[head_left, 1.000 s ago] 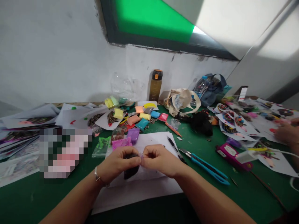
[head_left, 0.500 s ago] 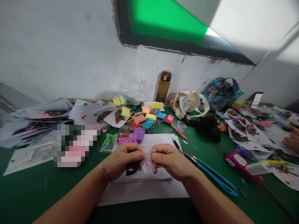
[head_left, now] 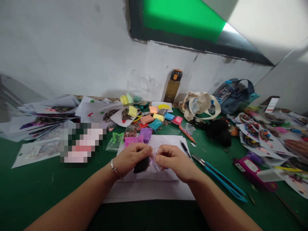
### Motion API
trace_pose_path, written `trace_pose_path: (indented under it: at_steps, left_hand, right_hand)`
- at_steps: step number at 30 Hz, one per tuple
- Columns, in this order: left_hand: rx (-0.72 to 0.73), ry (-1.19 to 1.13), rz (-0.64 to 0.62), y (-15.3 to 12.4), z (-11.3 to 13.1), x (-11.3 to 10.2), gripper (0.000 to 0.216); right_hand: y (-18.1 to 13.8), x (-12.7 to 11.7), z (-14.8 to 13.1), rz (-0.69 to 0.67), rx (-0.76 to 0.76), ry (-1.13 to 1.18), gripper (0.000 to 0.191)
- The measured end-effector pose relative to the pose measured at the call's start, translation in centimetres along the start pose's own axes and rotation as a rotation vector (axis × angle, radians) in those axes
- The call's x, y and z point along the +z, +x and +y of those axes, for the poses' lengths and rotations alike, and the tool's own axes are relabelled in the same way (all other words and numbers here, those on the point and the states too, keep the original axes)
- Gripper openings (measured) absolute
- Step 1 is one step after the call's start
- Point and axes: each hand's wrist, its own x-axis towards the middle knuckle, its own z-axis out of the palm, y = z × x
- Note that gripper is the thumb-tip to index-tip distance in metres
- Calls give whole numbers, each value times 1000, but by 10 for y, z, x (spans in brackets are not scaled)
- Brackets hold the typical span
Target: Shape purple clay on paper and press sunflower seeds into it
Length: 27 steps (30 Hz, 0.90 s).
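My left hand (head_left: 131, 156) is closed around a black lump, probably clay (head_left: 141, 165), over a white sheet (head_left: 149, 187) on the green table (head_left: 36, 192). My right hand (head_left: 172, 158) pinches a small clear plastic bag with purple inside (head_left: 153, 162) right beside it. Both hands touch at the fingertips. Just beyond them lie several small bags of coloured clay (head_left: 146, 123), including purple (head_left: 145, 134) and pink ones.
Blue-handled scissors (head_left: 220, 178) and a black pen (head_left: 185, 149) lie right of my hands. A brown bottle (head_left: 172, 86), a cream bag (head_left: 199, 104) and a blue bag (head_left: 232, 93) stand by the wall. Printed sheets cover both sides. Another person's hand (head_left: 295, 147) rests at far right.
The view has shifted left and slightly up. My hands keep working the clear bag and black lump, now a little farther apart, with the bag more exposed.
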Motion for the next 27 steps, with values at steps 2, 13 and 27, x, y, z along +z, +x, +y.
trace_pose_path:
  at_steps: [2,13,27]
  left_hand:
    - [14,42,32,2,-2,0,53]
    - [61,-56,-4,0,-4,2,52]
    - [61,-97,-6,-2,-3,5,53]
  right_hand:
    - [1,0,1,-44,-12,3,23]
    - [0,-10,8,-242,7,226,11]
    - [2,0,10,-66,44,293,20]
